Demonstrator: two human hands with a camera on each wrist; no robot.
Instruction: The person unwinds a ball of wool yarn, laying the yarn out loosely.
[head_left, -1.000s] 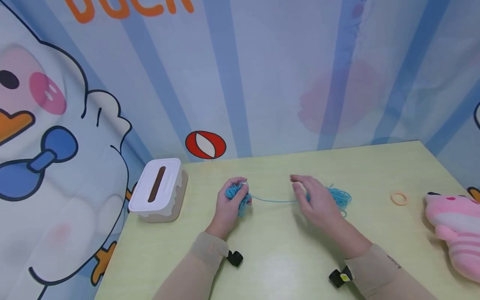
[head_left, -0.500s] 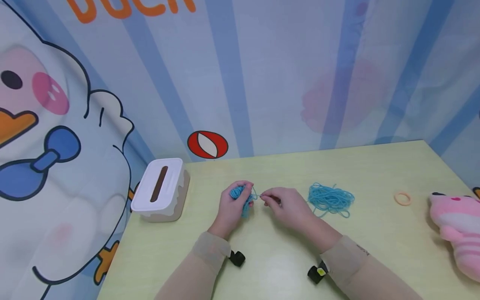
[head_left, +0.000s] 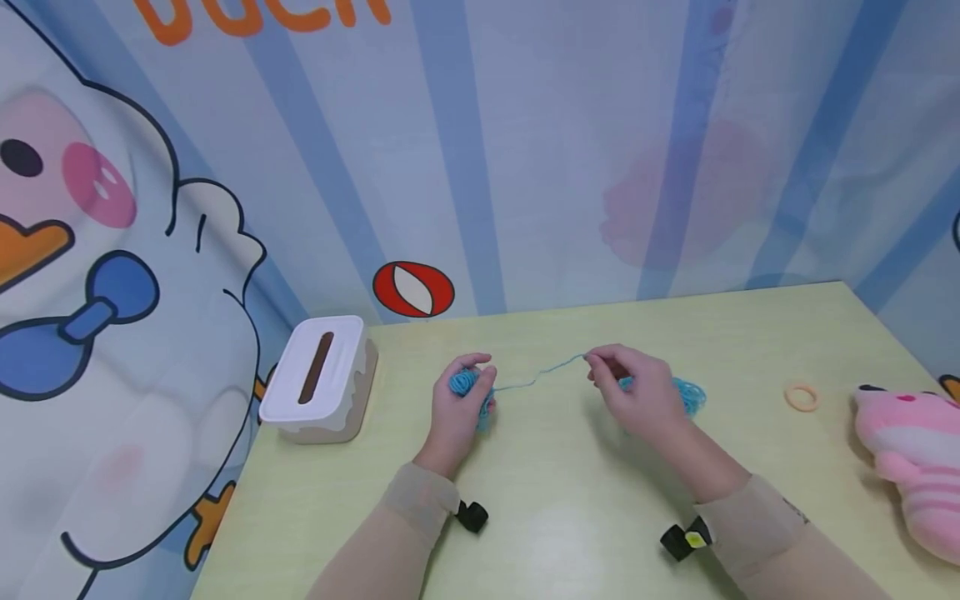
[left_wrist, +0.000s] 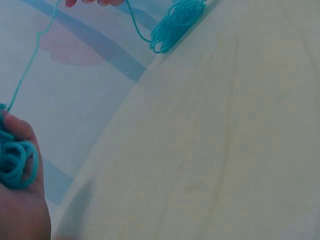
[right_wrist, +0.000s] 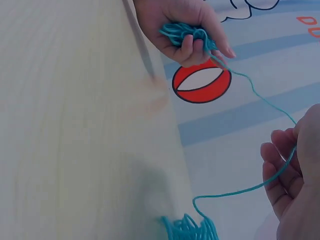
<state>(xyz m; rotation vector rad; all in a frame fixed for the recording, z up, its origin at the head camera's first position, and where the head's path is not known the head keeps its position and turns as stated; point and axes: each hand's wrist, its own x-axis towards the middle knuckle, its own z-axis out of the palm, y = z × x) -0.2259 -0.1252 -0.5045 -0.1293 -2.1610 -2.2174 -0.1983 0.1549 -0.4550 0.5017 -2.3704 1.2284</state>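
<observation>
My left hand (head_left: 457, 414) grips a small bundle of blue yarn (head_left: 464, 382), its loops bulging between the fingers and thumb. From that bundle a single slack strand (head_left: 534, 382) runs over to my right hand (head_left: 641, 396), which pinches it between thumb and fingertips above the table. In the right wrist view the strand (right_wrist: 235, 193) continues past the right hand down to a loose pile of the same yarn (right_wrist: 192, 229). That pile (head_left: 688, 397) lies on the table, partly hidden behind the right hand in the head view.
A white-lidded box (head_left: 318, 379) with a slot stands at the table's left end. An orange ring (head_left: 802, 397) lies on the right, beside a pink plush toy (head_left: 911, 467). Behind the table (head_left: 555, 517) hangs a printed blue backdrop (head_left: 540, 167).
The right hand went left to the bundle, then back right, now pinching the strand. The strand between the hands grew short, then long again. My left hand stays around its yarn.
</observation>
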